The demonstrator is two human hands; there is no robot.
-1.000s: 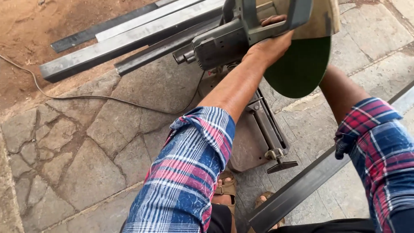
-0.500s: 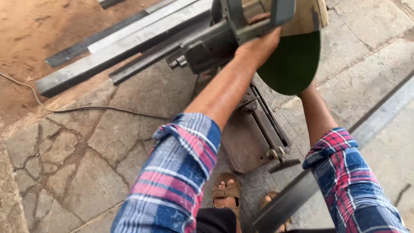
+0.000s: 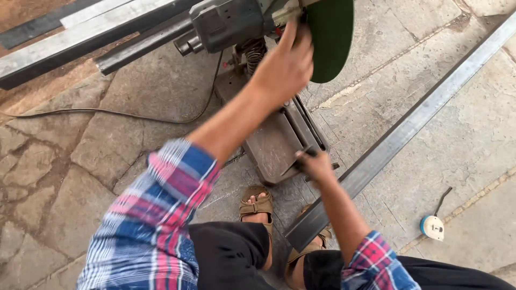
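A cut-off saw stands on the stone floor, with a dark motor housing (image 3: 231, 21), a green cutting disc (image 3: 330, 37) and a worn metal base (image 3: 274, 145). My left hand (image 3: 285, 64) grips the saw head just beside the disc, which is raised above the base. My right hand (image 3: 314, 164) is closed on the vise crank handle at the near end of the base. A long grey steel bar (image 3: 419, 118) lies diagonally on the floor to the right of the saw, its near end by my sandalled feet (image 3: 257, 207).
Several long metal bars (image 3: 80, 37) lie at the upper left behind the saw. A black cable (image 3: 107, 114) runs across the paving from the left. A small blue and white tape measure (image 3: 432, 226) sits on the floor at the lower right.
My right hand has come down from behind the disc to the vise crank at the base's near end. My left hand stays on the saw head. The view has tilted toward the right.
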